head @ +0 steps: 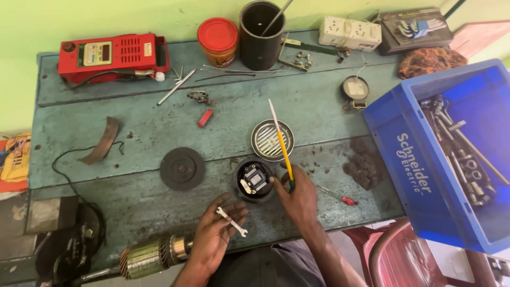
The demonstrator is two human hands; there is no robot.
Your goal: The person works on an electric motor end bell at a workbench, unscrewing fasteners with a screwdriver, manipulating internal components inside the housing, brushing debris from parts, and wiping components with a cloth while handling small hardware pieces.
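Lower centre of the frame: left hand (215, 234) lies released under a small spanner (231, 221); right hand (298, 197) has its grip clenched on a yellow screwdriver (281, 143) beside the round black housing (254, 180) on the counter (138, 133).

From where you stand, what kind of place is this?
Probably a small electrical repair workshop: a worn bench with a motor armature, a blue crate of sockets, and a small spanner in the left hand.

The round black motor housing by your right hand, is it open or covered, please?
Open: the round black motor housing shows its inner parts from above.
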